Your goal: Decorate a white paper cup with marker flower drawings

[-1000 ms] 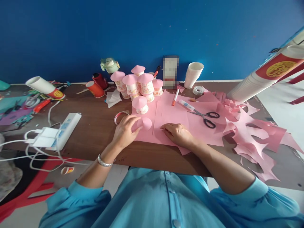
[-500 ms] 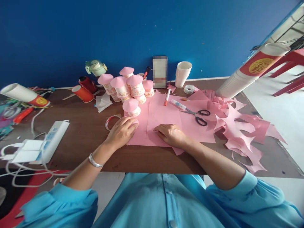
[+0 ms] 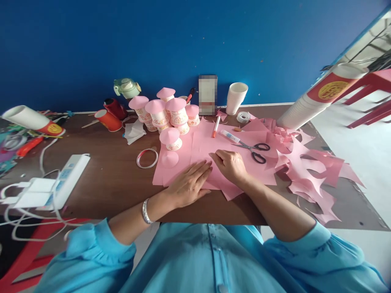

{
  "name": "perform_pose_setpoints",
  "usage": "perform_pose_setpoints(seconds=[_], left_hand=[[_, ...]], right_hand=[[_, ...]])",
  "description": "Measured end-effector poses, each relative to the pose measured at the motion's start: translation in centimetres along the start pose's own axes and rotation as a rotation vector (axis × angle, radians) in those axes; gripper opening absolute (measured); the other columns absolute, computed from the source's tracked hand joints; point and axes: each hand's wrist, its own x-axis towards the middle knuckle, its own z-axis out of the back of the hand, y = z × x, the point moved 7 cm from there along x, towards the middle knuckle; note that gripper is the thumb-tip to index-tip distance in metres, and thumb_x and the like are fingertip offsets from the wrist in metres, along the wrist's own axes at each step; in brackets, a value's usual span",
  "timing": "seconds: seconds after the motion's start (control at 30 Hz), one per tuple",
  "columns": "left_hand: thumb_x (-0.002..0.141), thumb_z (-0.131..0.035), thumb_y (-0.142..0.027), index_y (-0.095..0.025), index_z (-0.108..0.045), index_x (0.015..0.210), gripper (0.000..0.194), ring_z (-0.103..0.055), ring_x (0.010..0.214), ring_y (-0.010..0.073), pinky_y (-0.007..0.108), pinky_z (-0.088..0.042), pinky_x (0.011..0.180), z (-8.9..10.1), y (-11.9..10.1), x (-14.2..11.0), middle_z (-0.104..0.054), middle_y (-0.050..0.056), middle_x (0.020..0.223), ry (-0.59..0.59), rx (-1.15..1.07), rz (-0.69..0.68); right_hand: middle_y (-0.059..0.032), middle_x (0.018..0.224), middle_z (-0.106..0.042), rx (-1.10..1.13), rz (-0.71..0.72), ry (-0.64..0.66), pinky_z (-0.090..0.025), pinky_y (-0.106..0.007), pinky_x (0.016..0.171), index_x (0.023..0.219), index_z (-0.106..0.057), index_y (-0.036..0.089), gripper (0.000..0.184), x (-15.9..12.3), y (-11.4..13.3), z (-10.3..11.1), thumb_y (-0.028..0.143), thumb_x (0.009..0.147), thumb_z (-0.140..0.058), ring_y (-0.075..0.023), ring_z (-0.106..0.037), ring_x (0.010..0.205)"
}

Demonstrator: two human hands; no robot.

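My left hand (image 3: 191,183) lies flat on the pink paper sheets (image 3: 214,136), its fingers stretched toward my right hand. Close beside it, my right hand (image 3: 229,165) rests on the paper with the fingers curled in; whatever is under them, if anything, is hidden. A small pink paper cone (image 3: 170,159) sits loose on the paper's left side, apart from both hands. Behind it stands a short patterned paper cup with a pink cone roof (image 3: 170,137). Farther back is a cluster of stacked cups with pink cone roofs (image 3: 157,108).
Scissors (image 3: 255,151), a glue stick (image 3: 229,136) and a marker (image 3: 216,127) lie on the paper. Pink scraps (image 3: 308,162) cover the right side. A tape roll (image 3: 147,158) is left of the sheets; a power strip (image 3: 67,179) with cables lies farther left. White cups (image 3: 237,97) stand behind.
My left hand has let go of the pink cone and moved right, flattening on the paper. The cone stays on the sheet. My right hand has shifted slightly and its fingers are more curled.
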Motion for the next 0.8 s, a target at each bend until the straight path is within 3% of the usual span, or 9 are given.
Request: perform_pose_setpoints(seconds=[0.17,0.27,0.4,0.57,0.7,0.8], left_hand=[[0.103,-0.057,-0.061,-0.008,-0.019,0.170,0.093,-0.022,0.167,0.0411,0.063,-0.035,0.131,-2.5,3.5,2.4,-0.026,0.031,0.176,0.059,-0.064,0.106],[0.097,-0.062,-0.069,-0.004,-0.022,0.168,0.105,-0.019,0.167,0.0432,0.064,-0.030,0.133,-3.9,4.8,3.6,-0.026,0.033,0.175,0.127,-0.090,0.138],[0.101,-0.055,-0.067,-0.004,-0.021,0.169,0.098,-0.018,0.168,0.0403,0.062,-0.029,0.133,-4.3,5.1,3.6,-0.025,0.033,0.175,0.073,-0.107,0.136],[0.108,-0.048,-0.056,-0.008,-0.020,0.170,0.084,-0.026,0.167,0.0384,0.062,-0.034,0.132,-4.7,5.2,2.9,-0.033,0.031,0.173,-0.028,-0.092,0.109],[0.108,-0.048,-0.051,-0.003,-0.031,0.166,0.077,-0.037,0.162,0.0410,0.062,-0.039,0.130,-4.7,4.9,3.1,-0.040,0.033,0.170,-0.062,-0.033,0.100],[0.108,-0.049,-0.048,-0.004,-0.042,0.160,0.069,-0.046,0.157,0.0415,0.061,-0.045,0.126,-4.2,4.9,3.5,-0.048,0.031,0.165,-0.069,-0.018,0.116]], right_hand=[[-0.0057,0.100,-0.077,-0.024,-0.070,-0.017,-0.043,-0.026,0.067,0.105,-0.071,0.023,0.024,0.5,-0.7,0.0,0.030,0.108,-0.048,-0.0184,-0.069,0.081],[-0.0054,0.108,-0.076,-0.050,-0.084,0.026,-0.046,-0.027,0.067,0.105,-0.072,0.024,0.020,0.5,-0.5,-0.7,0.027,0.106,-0.053,-0.0176,-0.069,0.081],[-0.0054,0.113,-0.076,-0.107,-0.097,0.087,-0.049,-0.026,0.071,0.105,-0.074,0.023,0.019,0.8,-0.6,-0.4,0.022,0.105,-0.054,-0.0181,-0.072,0.090],[-0.0061,0.118,-0.078,-0.201,-0.103,0.148,-0.053,-0.030,0.075,0.109,-0.075,0.024,0.016,1.9,-1.2,1.9,0.028,0.104,-0.060,-0.0228,-0.074,0.100],[-0.0088,0.124,-0.076,-0.301,-0.128,0.170,-0.054,-0.033,0.075,0.111,-0.075,0.024,0.017,3.3,-3.1,3.7,0.030,0.103,-0.062,-0.0270,-0.073,0.105],[-0.0141,0.128,-0.074,-0.384,-0.176,0.162,-0.055,-0.036,0.076,0.116,-0.074,0.021,0.023,4.0,-5.4,4.3,0.021,0.103,-0.055,-0.0313,-0.070,0.113]])
